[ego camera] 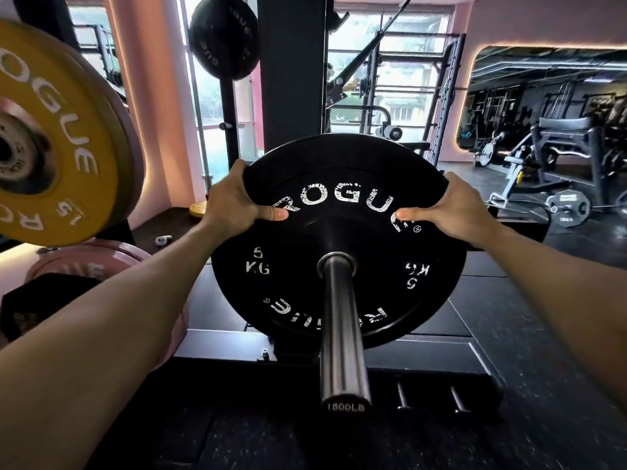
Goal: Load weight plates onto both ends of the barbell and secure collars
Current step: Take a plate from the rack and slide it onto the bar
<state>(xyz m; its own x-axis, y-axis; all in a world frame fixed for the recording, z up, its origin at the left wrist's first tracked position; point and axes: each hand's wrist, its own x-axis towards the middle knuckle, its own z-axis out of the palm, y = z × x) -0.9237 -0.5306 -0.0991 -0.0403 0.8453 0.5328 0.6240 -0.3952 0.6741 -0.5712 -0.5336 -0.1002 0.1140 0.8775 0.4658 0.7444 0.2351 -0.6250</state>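
From the head camera, a round black plate (339, 245) with a matte rubbery face sits threaded on the barbell sleeve (342, 337), a smooth cylinder of dark polished metal that runs from the plate's centre hole toward the camera and ends in a flat cap stamped "1500LB". The plate's raised white lettering reads "ROGUE" at top and bottom and "5 KG" at each side, the paint cracked and worn. A shallow circular step separates its outer band from the recessed middle.

The left hand (237, 201) grips the plate's upper left rim, fingers curled over the edge out of sight behind it and the thumb laid flat across the face beside the "R". The right hand (448, 208) mirrors it on the upper right rim, fingers wrapped round the edge, thumb pressed on the face near the last letter. Both bare forearms reach in from the lower corners.

At the left edge hangs a glossy yellow plate (51, 130) marked "ROGUE" and "15", with a metal centre disc, blurred by nearness. Below it lies a pale pink plate (112, 259). A second black plate (224, 35) hangs high on a dark post. The floor (509, 418) is speckled black rubber. To the right, a rounded wall mirror (549, 106) edged with warm light reflects gym machines.
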